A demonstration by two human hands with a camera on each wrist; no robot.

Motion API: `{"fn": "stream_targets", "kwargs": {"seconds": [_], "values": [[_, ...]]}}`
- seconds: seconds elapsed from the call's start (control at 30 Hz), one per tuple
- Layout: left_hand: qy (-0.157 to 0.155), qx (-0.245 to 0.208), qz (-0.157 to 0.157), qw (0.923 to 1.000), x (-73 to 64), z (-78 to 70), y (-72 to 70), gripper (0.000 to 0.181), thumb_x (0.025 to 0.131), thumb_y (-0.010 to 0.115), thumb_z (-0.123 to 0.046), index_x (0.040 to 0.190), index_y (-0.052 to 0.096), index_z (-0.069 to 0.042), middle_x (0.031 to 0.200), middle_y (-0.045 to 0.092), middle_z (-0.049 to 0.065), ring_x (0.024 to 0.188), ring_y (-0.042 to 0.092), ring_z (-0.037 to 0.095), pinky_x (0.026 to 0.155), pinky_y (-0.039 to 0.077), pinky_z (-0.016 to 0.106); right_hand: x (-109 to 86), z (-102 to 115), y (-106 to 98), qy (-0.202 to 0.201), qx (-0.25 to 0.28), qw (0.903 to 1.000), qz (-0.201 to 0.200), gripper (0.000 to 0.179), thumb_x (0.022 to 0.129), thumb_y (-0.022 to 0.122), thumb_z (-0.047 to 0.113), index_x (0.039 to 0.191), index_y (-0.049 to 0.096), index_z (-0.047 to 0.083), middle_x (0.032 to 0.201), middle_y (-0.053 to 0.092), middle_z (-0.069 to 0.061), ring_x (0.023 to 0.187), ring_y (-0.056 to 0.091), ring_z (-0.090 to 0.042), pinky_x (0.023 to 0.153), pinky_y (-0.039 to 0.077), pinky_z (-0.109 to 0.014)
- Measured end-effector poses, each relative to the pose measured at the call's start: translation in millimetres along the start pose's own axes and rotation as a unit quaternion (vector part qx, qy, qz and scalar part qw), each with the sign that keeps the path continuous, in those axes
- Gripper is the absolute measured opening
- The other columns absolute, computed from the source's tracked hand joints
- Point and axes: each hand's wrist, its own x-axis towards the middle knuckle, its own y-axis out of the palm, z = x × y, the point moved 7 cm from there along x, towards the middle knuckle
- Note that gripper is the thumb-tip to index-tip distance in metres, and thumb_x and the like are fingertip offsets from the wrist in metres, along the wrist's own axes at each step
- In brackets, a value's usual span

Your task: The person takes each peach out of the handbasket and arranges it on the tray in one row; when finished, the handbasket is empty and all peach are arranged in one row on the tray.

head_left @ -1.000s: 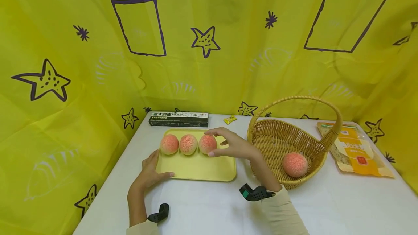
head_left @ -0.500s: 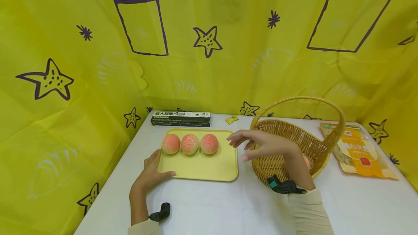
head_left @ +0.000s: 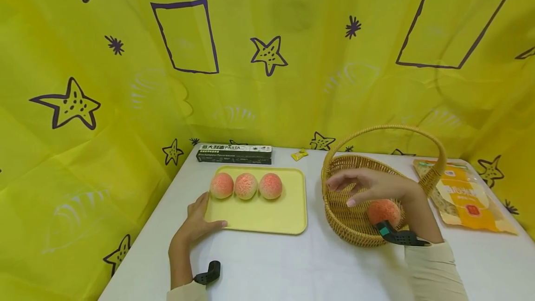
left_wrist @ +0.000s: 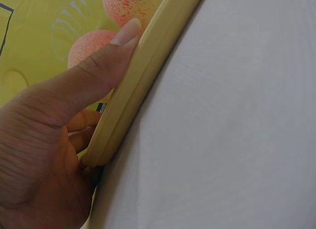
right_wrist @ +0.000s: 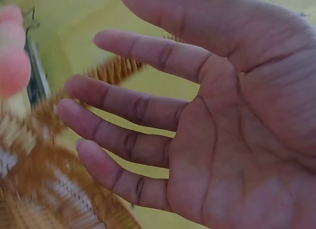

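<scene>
Three pink-and-cream peaches stand in a row along the back of the yellow tray: a left one [head_left: 222, 185], a middle one [head_left: 245, 186] and a right one [head_left: 270, 186]. My left hand [head_left: 197, 222] holds the near left corner of the tray [head_left: 259, 215]; in the left wrist view its thumb [left_wrist: 94, 73] lies over the rim and its fingers bend round the outside. Above the wicker basket [head_left: 339, 219] is my right hand [head_left: 376, 186], fingers spread and palm bare in the right wrist view. Another peach [head_left: 382, 212] lies inside the basket, partly behind the right wrist strap.
A dark green and white pasta box [head_left: 234, 153] lies behind the tray, with a small yellow packet [head_left: 299, 154] to its right. The basket's tall handle [head_left: 386, 127] arches over it. Right of the basket lies an orange and clear food bag [head_left: 470, 203]. A yellow curtain [head_left: 267, 96] hangs behind.
My right hand has moved away from the right peach on the tray and across to the right, over the basket. The three peaches stay in their row; the left hand keeps its place at the tray.
</scene>
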Motion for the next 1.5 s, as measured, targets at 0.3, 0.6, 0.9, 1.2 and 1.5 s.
{"fn": "stream_targets", "kwargs": {"seconds": [0.3, 0.6, 0.9, 1.2, 1.5], "values": [[0.006, -0.007, 0.0, 1.0, -1.1, -2.4, 0.5, 0.118, 0.07, 0.083, -0.049, 0.158, 0.015, -0.011, 0.163, 0.014, 0.015, 0.142, 0.012, 0.035, 0.115, 0.018, 0.065, -32.3, -37, -18, 0.079, 0.011, 0.9967, 0.016, 0.051, 0.094, 0.06, 0.003, 0.142, 0.043, 0.002, 0.135, 0.05, -0.025, 0.12, 0.056, -0.016, 0.096, 0.051, -0.032], [0.003, 0.002, 0.0, 1.0, -0.6, 0.4, 0.5, 0.118, 0.071, 0.083, -0.05, 0.158, 0.014, -0.01, 0.163, 0.013, 0.016, 0.141, 0.014, 0.036, 0.115, 0.019, 0.065, -43.6, -62, -25, 0.129, -0.014, 0.9913, 0.023, 0.059, 0.091, 0.066, 0.011, 0.141, 0.041, -0.009, 0.135, 0.05, -0.032, 0.119, 0.057, -0.024, 0.096, 0.05, -0.032], [0.002, 0.003, 0.0, 1.0, 0.2, 0.6, 0.9, 0.118, 0.07, 0.083, -0.05, 0.158, 0.014, -0.011, 0.163, 0.013, 0.015, 0.141, 0.013, 0.036, 0.115, 0.019, 0.065, -55.5, -86, -29, 0.225, -0.01, 0.9729, 0.05, 0.06, 0.089, 0.07, 0.021, 0.139, 0.047, -0.002, 0.134, 0.051, -0.023, 0.122, 0.049, -0.036, 0.09, 0.049, -0.034], [-0.005, 0.007, 0.0, 1.0, 0.6, 1.8, 0.8, 0.119, 0.07, 0.083, -0.051, 0.158, 0.013, -0.011, 0.163, 0.012, 0.015, 0.142, 0.013, 0.036, 0.114, 0.019, 0.066, -55.6, -94, -23, 0.233, 0.006, 0.9693, 0.079, 0.063, 0.088, 0.071, 0.025, 0.138, 0.047, -0.005, 0.13, 0.054, -0.024, 0.12, 0.052, -0.033, 0.087, 0.051, -0.029], [-0.002, 0.004, -0.001, 1.0, 0.9, -0.1, 0.8, 0.117, 0.071, 0.083, -0.05, 0.157, 0.016, -0.011, 0.163, 0.014, 0.015, 0.141, 0.014, 0.035, 0.115, 0.02, 0.064, -61.6, -97, -23, 0.24, -0.003, 0.9663, 0.094, 0.066, 0.087, 0.072, 0.03, 0.139, 0.048, -0.003, 0.129, 0.056, -0.02, 0.117, 0.052, -0.028, 0.088, 0.05, -0.034]]}}
